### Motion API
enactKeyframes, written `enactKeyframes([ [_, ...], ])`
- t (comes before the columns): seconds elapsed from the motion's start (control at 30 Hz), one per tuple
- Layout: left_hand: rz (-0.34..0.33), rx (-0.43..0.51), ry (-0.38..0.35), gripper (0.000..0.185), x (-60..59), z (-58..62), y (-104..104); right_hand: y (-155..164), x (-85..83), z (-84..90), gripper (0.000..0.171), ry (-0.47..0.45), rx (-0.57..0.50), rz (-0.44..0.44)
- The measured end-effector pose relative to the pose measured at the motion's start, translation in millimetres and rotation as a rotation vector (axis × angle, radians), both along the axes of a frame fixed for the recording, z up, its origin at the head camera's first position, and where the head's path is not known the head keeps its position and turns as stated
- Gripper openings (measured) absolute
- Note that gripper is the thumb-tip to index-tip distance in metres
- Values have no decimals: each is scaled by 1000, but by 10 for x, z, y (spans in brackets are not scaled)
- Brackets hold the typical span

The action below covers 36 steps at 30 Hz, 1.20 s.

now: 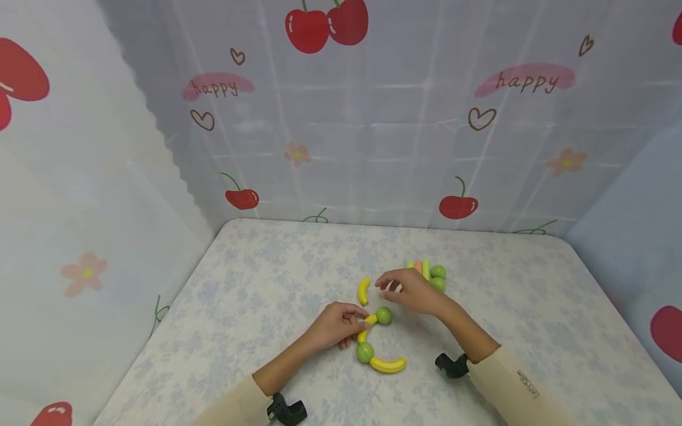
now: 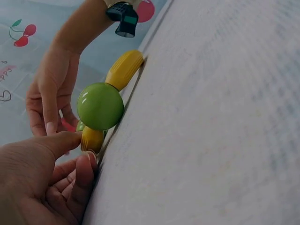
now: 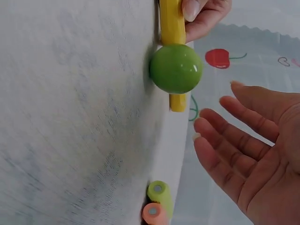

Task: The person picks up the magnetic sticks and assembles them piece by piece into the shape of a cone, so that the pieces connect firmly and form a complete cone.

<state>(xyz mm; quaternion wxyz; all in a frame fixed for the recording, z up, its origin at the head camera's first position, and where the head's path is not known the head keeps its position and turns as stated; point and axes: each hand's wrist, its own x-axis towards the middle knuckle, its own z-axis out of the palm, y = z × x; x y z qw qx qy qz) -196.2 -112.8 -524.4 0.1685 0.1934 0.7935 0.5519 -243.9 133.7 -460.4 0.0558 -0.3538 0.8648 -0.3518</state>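
My left hand [image 1: 335,324] pinches a yellow toy banana [image 2: 92,139] between thumb and fingers, low on the table. This banana lies between two green balls; the lower ball [image 1: 364,352] touches its near end, and the upper ball [image 3: 176,69] its far end. Another yellow banana [image 1: 389,365] extends rightward from the lower ball. Beyond the upper ball lies a separate small banana [image 1: 363,291]. Together they trace a curve. My right hand [image 1: 412,290] hovers right of the upper ball, its fingers loosely bent and apart, with nothing between them in the right wrist view.
Behind my right hand sit more green balls [image 1: 438,272] beside light green sticks [image 1: 425,269] and an orange-pink stick [image 3: 153,213], partly hidden by the hand. The patterned tabletop [image 1: 256,284] meets a cherry-printed curtain [image 1: 341,130] at its back edge.
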Motion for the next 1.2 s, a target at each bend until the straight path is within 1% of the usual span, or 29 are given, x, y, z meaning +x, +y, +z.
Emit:
enactKeyframes([
  [0.07,2,4,6,22,-3,-4,2,-56,-94,36,22,36,17,10],
  [0.17,-4,7,11,22,-4,-16,8,-137,-210,60,25,54,57,36],
  [0.23,-10,2,13,22,-4,-27,12,-190,-265,66,28,57,97,58],
  [0.33,-6,8,15,21,1,-24,11,-277,-335,65,30,75,173,114],
  [0.47,6,12,12,20,8,-18,8,-391,-393,47,31,95,295,176],
  [0.53,6,11,9,20,9,-20,7,-438,-408,27,31,99,340,193],
  [0.63,4,15,2,20,9,-18,10,-489,-415,-1,29,116,383,197],
  [0.8,2,18,4,21,5,-21,11,-508,-424,-34,19,176,416,179],
  [0.93,3,20,4,21,11,-19,10,-487,-438,-51,14,156,393,143],
  [1.07,10,15,4,21,19,-8,20,-433,-430,-68,13,138,365,71],
  [1.2,12,7,1,21,20,0,19,-357,-361,-41,13,140,351,-10],
])
